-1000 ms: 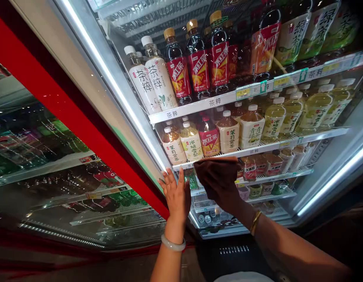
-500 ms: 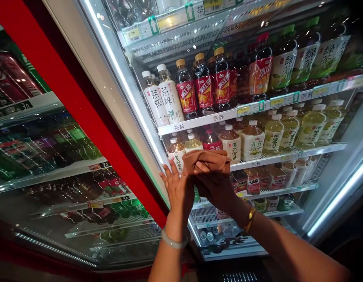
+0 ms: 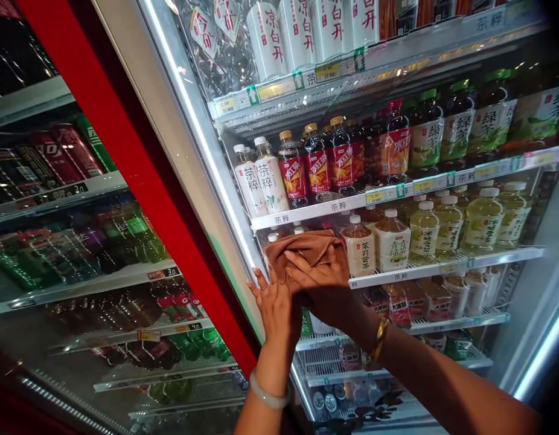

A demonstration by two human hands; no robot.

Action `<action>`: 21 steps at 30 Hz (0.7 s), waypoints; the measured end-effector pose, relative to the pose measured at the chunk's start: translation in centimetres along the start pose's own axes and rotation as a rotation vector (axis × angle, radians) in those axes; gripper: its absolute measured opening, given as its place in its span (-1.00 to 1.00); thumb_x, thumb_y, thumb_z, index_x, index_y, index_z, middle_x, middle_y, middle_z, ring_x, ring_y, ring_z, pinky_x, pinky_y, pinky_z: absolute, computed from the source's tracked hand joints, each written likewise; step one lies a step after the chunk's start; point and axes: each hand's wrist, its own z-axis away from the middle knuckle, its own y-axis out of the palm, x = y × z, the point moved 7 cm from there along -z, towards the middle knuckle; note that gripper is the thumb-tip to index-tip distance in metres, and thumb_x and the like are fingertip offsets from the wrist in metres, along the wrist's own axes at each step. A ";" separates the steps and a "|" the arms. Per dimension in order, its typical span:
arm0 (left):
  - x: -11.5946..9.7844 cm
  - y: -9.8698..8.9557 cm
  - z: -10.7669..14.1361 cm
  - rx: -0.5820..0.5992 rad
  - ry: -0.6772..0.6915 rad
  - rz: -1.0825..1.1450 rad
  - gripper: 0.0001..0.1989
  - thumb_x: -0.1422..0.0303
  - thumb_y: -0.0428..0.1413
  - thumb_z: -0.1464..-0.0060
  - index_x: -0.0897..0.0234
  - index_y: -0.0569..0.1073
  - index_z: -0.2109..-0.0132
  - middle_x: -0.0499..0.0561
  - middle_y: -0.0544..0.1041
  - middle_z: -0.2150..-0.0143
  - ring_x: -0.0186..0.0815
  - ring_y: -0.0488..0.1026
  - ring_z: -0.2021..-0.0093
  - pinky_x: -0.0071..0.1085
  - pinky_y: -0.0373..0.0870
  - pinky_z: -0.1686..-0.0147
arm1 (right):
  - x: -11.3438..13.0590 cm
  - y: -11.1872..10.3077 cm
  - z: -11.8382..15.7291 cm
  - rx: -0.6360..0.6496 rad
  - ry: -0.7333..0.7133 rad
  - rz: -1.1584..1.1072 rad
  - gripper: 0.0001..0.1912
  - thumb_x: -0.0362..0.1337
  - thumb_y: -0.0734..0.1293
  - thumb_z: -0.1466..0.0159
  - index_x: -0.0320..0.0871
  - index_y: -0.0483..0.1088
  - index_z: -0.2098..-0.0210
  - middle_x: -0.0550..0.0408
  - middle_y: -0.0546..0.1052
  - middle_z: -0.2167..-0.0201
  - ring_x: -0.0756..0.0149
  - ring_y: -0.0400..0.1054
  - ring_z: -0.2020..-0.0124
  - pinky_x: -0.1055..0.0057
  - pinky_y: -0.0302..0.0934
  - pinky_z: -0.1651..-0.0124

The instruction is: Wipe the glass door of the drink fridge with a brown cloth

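Observation:
A brown cloth [image 3: 302, 251] is spread against the glass front of a lit drinks cooler. My right hand [image 3: 318, 284] presses on it from below, fingers over the folds, with a gold bracelet at the wrist. Just left of it, my left hand [image 3: 276, 305] is raised with its fingers spread, near the cooler's left frame and the cloth's lower left edge. A pale bangle circles the left wrist. Behind the cloth, part of a shelf of tea bottles [image 3: 392, 241] is hidden.
Red-labelled bottles [image 3: 343, 160] and green-labelled bottles [image 3: 427, 136] stand on the shelf above. On the left is a red frame [image 3: 139, 181] beside another cooler with cans [image 3: 57, 151] and bottles. A bright light strip [image 3: 193, 133] runs down the cooler's edge.
The view has shifted, showing more of the upper shelves. My right hand and the cloth have moved slightly left, and the cloth is spread wider. The left hand stays beside it.

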 end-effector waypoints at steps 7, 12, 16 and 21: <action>-4.7 -1.6 -2.6 -0.008 0.135 -0.034 -0.18 0.53 0.10 -0.20 0.11 0.01 -0.52 0.26 -0.04 -0.55 0.15 -0.33 -0.55 0.39 -0.19 -0.41 | -2.2 -2.4 3.0 -0.109 0.061 0.059 -0.55 -0.24 0.23 -0.43 -0.07 0.34 -0.29 -0.06 0.51 -0.23 0.02 0.47 -0.17 -0.20 -0.33 -0.54; -2.4 -0.4 -0.5 0.019 0.056 -0.013 -0.16 0.45 0.09 -0.26 0.13 -0.15 -0.54 0.29 -0.05 -0.55 0.14 -0.23 -0.54 0.35 -0.09 -0.42 | -1.0 -0.8 4.4 -0.068 -0.041 0.020 -0.49 -0.36 0.24 -0.38 -0.08 0.33 -0.31 -0.04 0.56 -0.18 0.11 0.54 -0.07 0.09 0.33 -0.26; -0.6 -1.1 -1.6 -0.087 0.018 0.029 -0.09 0.48 0.02 -0.28 0.20 -0.40 -0.53 0.24 0.07 -0.53 -0.01 -0.37 -0.55 0.31 -0.25 -0.46 | -0.5 -0.7 0.6 -0.072 -0.149 0.113 -0.56 -0.43 0.21 -0.38 -0.04 0.46 -0.18 0.09 0.56 -0.17 0.22 0.55 0.02 0.15 0.30 -0.26; -2.9 -4.2 -7.2 -0.194 0.097 0.013 -0.16 0.46 0.03 -0.28 0.06 -0.24 -0.53 0.13 -0.17 -0.58 0.03 -0.49 -0.54 0.35 -0.34 -0.44 | -2.9 -3.1 -3.6 -0.100 -0.150 0.168 -0.46 -0.44 0.18 -0.36 -0.07 0.35 -0.29 0.02 0.40 -0.32 0.17 0.48 -0.10 -0.09 -0.13 -0.50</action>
